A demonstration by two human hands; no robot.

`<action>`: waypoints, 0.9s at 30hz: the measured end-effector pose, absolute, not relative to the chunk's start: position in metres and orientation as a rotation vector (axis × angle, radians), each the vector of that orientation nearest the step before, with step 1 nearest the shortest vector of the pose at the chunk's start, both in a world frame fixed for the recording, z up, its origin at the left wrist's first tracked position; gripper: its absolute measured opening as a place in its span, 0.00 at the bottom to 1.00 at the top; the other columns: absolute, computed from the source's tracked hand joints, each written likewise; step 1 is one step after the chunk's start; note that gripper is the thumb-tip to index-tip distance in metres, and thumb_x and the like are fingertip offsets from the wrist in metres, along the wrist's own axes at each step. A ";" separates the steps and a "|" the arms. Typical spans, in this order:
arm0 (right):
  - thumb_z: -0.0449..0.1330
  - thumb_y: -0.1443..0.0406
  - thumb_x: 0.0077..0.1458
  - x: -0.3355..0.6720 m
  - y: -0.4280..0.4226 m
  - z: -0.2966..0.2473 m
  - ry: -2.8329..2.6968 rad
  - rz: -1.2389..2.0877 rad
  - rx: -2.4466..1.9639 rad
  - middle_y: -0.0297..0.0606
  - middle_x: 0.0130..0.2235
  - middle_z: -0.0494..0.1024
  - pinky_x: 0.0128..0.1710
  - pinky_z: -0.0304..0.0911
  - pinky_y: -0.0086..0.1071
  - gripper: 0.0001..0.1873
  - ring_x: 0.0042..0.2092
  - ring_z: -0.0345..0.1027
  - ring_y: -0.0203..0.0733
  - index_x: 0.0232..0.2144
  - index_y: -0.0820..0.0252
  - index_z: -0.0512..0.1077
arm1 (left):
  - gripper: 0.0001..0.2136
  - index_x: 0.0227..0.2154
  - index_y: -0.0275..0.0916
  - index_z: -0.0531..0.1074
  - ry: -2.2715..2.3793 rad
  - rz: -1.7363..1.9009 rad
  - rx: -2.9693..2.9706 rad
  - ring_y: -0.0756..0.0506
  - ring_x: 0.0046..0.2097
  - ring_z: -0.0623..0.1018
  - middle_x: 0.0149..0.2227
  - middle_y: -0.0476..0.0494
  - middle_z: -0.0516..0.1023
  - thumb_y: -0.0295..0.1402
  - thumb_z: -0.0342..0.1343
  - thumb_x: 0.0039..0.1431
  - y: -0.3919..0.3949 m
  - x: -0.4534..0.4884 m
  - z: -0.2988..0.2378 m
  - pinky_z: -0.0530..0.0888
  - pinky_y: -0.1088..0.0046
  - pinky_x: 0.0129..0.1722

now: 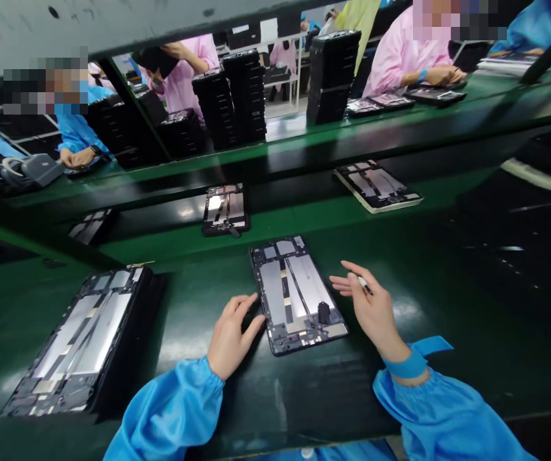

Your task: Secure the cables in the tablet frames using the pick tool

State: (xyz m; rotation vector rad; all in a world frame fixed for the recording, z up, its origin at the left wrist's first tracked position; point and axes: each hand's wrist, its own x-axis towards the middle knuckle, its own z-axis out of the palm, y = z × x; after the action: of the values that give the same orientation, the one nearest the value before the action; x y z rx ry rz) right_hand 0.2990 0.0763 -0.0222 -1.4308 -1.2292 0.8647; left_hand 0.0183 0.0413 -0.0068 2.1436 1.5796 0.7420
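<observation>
An opened tablet body (297,294) with silver battery cells and a small black part lies on the dark green bench in front of me. My left hand (233,334) rests at its left edge, fingers curled against the frame. My right hand (368,306) hovers just right of the tablet, fingers partly spread, holding a thin white-tipped tool (364,283) between thumb and fingers. Both arms are in blue sleeves, and a blue strap (412,362) circles the right wrist.
A stack of opened tablets (80,339) sits at the left. Two more tablets (226,209) (377,186) lie on the green conveyor behind. Black tray stacks (237,99) stand beyond, with people in pink and blue coats working at the far side.
</observation>
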 end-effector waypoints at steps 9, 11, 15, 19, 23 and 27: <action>0.56 0.69 0.62 0.257 0.040 -0.006 -2.098 0.829 -1.025 0.41 0.40 0.82 0.42 0.72 0.38 0.14 0.42 0.76 0.46 0.47 0.56 0.75 | 0.08 0.37 0.39 0.74 1.317 0.878 2.566 0.48 0.34 0.74 0.33 0.47 0.75 0.34 0.51 0.68 0.008 0.043 -0.014 0.70 0.72 0.32; 0.58 0.72 0.59 0.250 0.039 -0.008 -2.164 0.783 -0.992 0.40 0.36 0.81 0.38 0.70 0.38 0.13 0.38 0.74 0.46 0.45 0.57 0.75 | 0.07 0.36 0.39 0.73 1.299 0.923 2.537 0.48 0.34 0.74 0.33 0.47 0.76 0.32 0.51 0.68 0.010 0.044 -0.015 0.70 0.72 0.33; 0.57 0.76 0.58 0.245 0.038 -0.012 -2.110 0.808 -0.969 0.39 0.35 0.81 0.38 0.67 0.37 0.14 0.36 0.73 0.44 0.43 0.57 0.74 | 0.05 0.39 0.39 0.73 1.253 0.960 2.417 0.48 0.37 0.76 0.36 0.47 0.77 0.32 0.52 0.67 0.011 0.043 -0.013 0.71 0.73 0.37; 0.57 0.75 0.57 0.246 0.037 -0.014 -2.060 0.876 -0.960 0.37 0.35 0.80 0.40 0.66 0.37 0.14 0.38 0.72 0.45 0.44 0.57 0.72 | 0.08 0.43 0.39 0.73 1.291 0.911 2.291 0.47 0.37 0.76 0.35 0.46 0.76 0.37 0.54 0.66 0.010 0.045 -0.012 0.72 0.72 0.35; 0.58 0.75 0.57 0.249 0.038 -0.010 -2.083 0.962 -0.972 0.36 0.34 0.79 0.41 0.65 0.37 0.16 0.39 0.71 0.45 0.46 0.56 0.71 | 0.08 0.35 0.40 0.75 1.291 0.894 2.148 0.49 0.34 0.75 0.32 0.48 0.75 0.35 0.53 0.67 0.010 0.047 -0.012 0.72 0.75 0.34; 0.57 0.76 0.56 0.251 0.038 -0.005 -2.129 1.021 -0.975 0.36 0.37 0.79 0.43 0.64 0.38 0.19 0.41 0.70 0.45 0.48 0.55 0.69 | 0.10 0.33 0.41 0.75 1.307 0.849 2.132 0.49 0.34 0.75 0.31 0.48 0.73 0.38 0.54 0.66 0.008 0.048 -0.011 0.71 0.76 0.32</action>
State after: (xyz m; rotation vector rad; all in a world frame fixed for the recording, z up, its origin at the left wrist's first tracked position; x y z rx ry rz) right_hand 0.2506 0.0385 -0.0046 -0.9753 -2.1290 1.0210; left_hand 0.0480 0.0076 -0.0107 2.1321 1.3071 0.8487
